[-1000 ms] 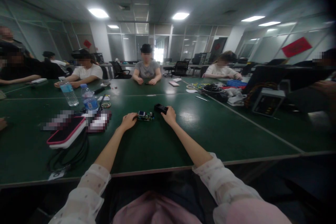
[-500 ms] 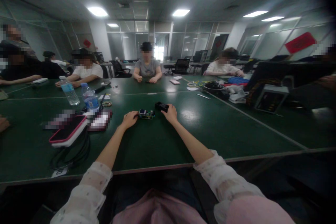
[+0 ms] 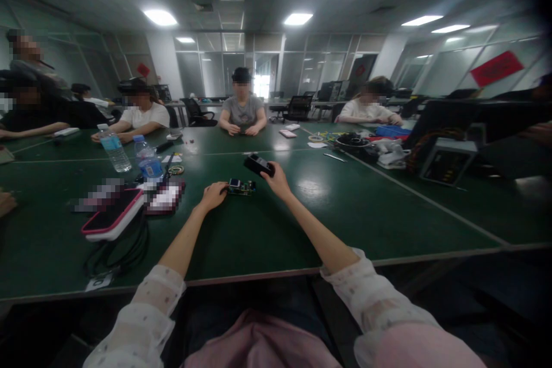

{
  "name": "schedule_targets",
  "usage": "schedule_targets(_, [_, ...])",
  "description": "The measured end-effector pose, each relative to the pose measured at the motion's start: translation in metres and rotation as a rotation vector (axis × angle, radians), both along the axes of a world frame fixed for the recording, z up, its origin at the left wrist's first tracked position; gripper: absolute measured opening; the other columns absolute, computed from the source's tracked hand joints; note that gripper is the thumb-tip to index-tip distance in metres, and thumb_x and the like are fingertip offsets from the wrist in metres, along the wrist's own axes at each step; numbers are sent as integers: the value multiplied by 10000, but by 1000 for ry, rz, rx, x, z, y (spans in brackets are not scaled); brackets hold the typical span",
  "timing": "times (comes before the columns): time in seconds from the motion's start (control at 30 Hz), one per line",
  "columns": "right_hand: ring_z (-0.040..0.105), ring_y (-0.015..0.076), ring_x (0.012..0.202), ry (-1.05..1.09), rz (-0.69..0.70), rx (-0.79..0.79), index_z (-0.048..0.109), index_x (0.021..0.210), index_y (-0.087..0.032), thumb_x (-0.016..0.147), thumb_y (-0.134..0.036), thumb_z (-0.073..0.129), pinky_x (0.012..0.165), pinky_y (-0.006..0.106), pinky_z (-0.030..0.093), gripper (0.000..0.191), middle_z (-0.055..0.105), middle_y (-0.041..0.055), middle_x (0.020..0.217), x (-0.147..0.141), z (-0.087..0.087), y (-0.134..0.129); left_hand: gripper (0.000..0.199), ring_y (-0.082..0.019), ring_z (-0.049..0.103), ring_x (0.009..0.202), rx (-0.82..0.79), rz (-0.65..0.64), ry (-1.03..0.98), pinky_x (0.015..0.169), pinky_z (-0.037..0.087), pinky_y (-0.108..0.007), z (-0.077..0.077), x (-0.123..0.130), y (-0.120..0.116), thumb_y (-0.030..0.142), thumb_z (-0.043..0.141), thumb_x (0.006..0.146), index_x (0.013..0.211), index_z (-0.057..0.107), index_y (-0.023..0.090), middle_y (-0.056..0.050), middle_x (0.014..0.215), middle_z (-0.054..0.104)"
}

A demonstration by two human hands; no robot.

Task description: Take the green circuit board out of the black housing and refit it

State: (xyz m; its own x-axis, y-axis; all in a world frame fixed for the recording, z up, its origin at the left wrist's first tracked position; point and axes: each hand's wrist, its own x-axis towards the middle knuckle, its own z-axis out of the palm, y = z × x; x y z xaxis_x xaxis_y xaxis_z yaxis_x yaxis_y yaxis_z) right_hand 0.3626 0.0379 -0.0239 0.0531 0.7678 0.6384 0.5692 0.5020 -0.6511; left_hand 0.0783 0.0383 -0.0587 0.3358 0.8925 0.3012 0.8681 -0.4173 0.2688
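While touching left end of circuit board (image 3: 241, 186) with left hand (image 3: 213, 196) at green table (image 3: 366, 213), can't tell finger spread or grip there. Clasping tilted black rectangular case (image 3: 256, 164) by right end with right hand's (image 3: 278, 179) fingers, just beyond board. Farther: see water bottle (image 3: 114, 149) off left, grey-shirted person (image 3: 242, 110) across.

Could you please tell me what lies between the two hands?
The circuit board at the left hand and the black device held by the right hand; the head view shows both.
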Motion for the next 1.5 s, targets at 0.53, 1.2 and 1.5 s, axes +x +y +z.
schedule_targets(0.53, [560,243,1094,-102,329,11,495,1230,-192,813,-304,656,998,447,433,460,572,105,1174,-22,-5,-16,359,-214,499,1234,22,8,-5,1026,380,-398,3,2,-5,214,467,898,1232,573,288,0,1340,562])
schedule_targets(1.2, [523,257,1175,-267,395,-134,474,1260,-187,784,-245,680,996,464,431,522,542,121,1228,-25,-19,-20,451,-215,484,1251,-40,38,-71,1045,354,-427,0,2,1,111,409,880,1282,532,274,-25,1337,564])
schedule_targets(1.5, [543,249,1133,-255,399,-122,476,1251,-191,760,-226,705,991,452,424,542,553,107,1205,-25,-19,-19,425,-225,491,1237,-40,46,-51,1031,364,-427,1,3,1,138,427,892,1278,536,279,-25,1327,569])
